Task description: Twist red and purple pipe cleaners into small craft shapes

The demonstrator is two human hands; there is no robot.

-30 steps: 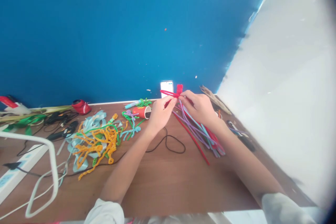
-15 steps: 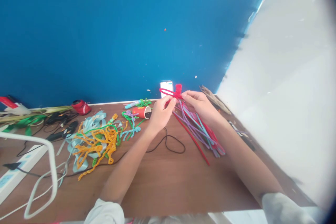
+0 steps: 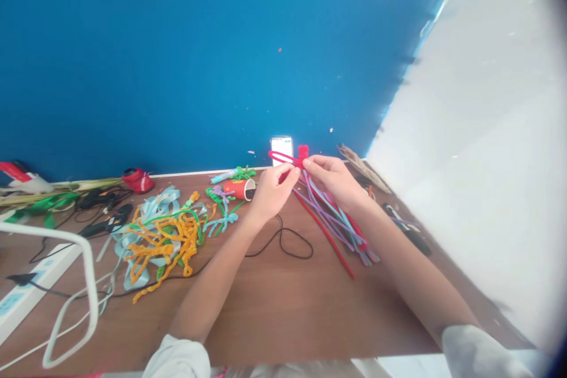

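Between my hands is a red pipe cleaner (image 3: 283, 158), bent into a long loop pointing left, with a flat red tuft standing up behind the fingers. My left hand (image 3: 272, 189) pinches it from the left, thumb against fingers. From the right, my right hand (image 3: 332, 180) pinches the same red piece close beside the left thumb. Under my right hand and forearm lies a bundle of purple, light blue and red pipe cleaners (image 3: 336, 221) on the table. Behind the loop, a phone (image 3: 282, 146) with a lit screen leans against the wall.
Left on the wooden table (image 3: 283, 313) lies a tangle of orange pipe cleaners (image 3: 172, 242) with light blue ribbon. A red paper cup (image 3: 239, 189) lies on its side. A black cable (image 3: 292, 245) loops mid-table. A white power strip (image 3: 35, 289) and white bent tube (image 3: 91, 283) occupy the left.
My right hand's fingers have shifted slightly on the red pipe cleaner, and the red tuft sits a little lower. My left hand stays nearly in place.
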